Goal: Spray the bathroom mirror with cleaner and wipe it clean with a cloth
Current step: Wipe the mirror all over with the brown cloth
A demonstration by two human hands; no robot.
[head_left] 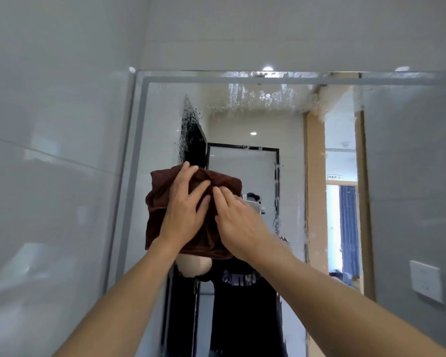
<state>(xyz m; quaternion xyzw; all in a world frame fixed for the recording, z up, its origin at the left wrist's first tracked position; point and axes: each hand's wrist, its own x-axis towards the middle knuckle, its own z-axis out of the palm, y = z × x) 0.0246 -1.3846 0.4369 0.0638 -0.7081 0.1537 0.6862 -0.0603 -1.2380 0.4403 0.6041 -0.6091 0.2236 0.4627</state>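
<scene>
Wiping is underway: the left hand [184,210] and right hand [233,222] are pressing, fingers straight, on the brown cloth [162,191] against the mirror [242,130], near its middle. Droplets [258,97] are clinging along the top edge, so the next stroke probably needs to go upward.

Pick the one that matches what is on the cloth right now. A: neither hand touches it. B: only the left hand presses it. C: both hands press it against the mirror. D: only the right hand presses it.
C: the left hand and the right hand both lie with fingers spread on the brown cloth, flat against the mirror.
</scene>
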